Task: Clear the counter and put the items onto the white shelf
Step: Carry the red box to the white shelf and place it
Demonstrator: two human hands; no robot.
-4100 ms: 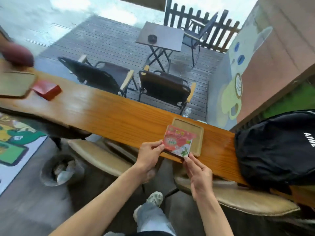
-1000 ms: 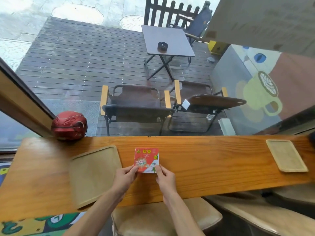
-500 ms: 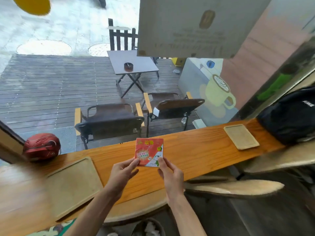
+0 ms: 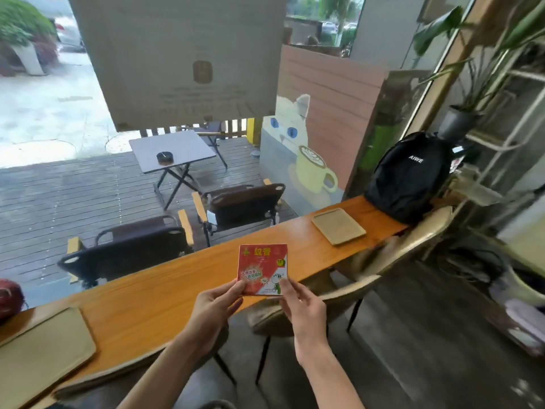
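Both hands hold the box (image 4: 262, 270) up off the counter (image 4: 165, 293), the left hand (image 4: 213, 308) pinching its lower left corner, the right hand (image 4: 303, 305) its lower right. It looks like thin glossy red card, flat and square. Judging by this, clearing has only begun: a flat tan tray (image 4: 338, 225) and black fabric backpack (image 4: 408, 178) wait beyond the right hand, another tray (image 4: 41, 349) left of the left hand. The white wire shelf (image 4: 501, 137) stands far right.

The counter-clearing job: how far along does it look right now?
Early on. Nothing visibly shelved yet. In hand: the red box, pinched at its lower corners by the left hand and right hand, lifted off the counter. Left: small tray, large tray, black backpack. The white shelf stands at right.
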